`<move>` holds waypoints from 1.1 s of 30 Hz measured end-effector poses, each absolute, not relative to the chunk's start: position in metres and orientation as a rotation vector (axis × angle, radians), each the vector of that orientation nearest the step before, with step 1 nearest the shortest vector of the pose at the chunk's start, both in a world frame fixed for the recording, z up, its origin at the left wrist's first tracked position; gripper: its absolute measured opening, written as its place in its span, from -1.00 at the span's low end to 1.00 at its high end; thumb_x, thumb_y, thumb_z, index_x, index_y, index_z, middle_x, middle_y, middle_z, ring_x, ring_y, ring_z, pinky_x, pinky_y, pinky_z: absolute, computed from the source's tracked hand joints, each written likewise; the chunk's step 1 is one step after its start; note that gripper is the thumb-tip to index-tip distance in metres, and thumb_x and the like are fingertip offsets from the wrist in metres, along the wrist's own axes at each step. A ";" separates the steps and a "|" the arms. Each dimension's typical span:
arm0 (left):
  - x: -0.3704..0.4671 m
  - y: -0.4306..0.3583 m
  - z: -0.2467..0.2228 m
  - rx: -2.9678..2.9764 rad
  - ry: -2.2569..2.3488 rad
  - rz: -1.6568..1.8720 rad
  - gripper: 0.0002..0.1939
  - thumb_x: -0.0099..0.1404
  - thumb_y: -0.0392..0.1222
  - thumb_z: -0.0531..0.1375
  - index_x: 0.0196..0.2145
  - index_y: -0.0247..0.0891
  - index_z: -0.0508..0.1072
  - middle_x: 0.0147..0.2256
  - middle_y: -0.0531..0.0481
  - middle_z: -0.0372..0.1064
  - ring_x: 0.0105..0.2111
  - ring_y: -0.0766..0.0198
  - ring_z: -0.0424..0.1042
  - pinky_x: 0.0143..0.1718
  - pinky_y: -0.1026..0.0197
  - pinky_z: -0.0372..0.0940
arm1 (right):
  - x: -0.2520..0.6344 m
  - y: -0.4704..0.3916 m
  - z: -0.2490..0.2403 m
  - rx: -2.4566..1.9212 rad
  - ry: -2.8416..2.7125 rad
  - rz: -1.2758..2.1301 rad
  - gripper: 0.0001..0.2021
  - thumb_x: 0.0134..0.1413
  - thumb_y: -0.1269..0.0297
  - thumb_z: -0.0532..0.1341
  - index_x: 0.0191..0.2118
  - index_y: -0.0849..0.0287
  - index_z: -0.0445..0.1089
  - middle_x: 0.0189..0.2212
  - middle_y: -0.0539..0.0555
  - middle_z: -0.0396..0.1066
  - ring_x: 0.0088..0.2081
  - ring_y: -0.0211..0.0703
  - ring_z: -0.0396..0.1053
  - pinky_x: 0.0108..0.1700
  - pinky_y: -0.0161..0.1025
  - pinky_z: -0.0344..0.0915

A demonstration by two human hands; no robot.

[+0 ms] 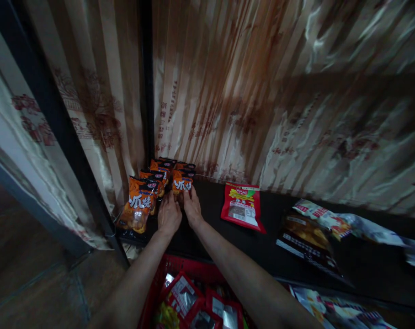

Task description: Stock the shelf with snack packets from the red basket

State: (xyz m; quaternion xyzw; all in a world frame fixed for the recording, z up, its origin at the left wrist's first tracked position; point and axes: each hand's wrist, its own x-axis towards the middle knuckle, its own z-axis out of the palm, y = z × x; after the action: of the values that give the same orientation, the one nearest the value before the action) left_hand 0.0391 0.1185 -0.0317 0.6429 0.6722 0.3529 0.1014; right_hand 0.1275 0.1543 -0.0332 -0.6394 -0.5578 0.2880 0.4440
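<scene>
Both hands reach onto a black shelf. My right hand is closed round the lower right side of an orange and black snack bag, which stands upright in the second row. My left hand rests at the lower left of that same bag, its fingertips partly hidden against it. To the left stands a row of matching orange bags, the front one nearest the shelf's edge. A red snack bag leans back on the shelf, right of my right hand and apart from it.
Below the shelf edge is a red basket holding several red packets. A dark brown bag and white packets lie on the right. Black posts and a patterned curtain stand behind and left.
</scene>
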 end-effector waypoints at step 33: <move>0.036 0.105 -0.033 2.001 1.892 1.381 -0.57 0.23 -0.40 0.00 0.06 -0.48 0.28 0.09 -0.36 0.25 0.11 0.04 0.23 0.12 0.00 0.15 | 0.121 0.133 -0.028 -1.573 -1.372 0.612 -0.47 0.16 0.18 -0.02 0.24 0.16 -0.01 0.25 0.22 -0.02 0.28 0.04 -0.12 0.24 0.10 -0.11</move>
State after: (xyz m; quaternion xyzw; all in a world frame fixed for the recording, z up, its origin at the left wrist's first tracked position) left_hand 0.0360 0.1050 -0.0334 0.6492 0.6139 0.4480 0.0305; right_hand 0.1208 0.1332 -0.0279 -0.6404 -0.5584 0.2491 0.4648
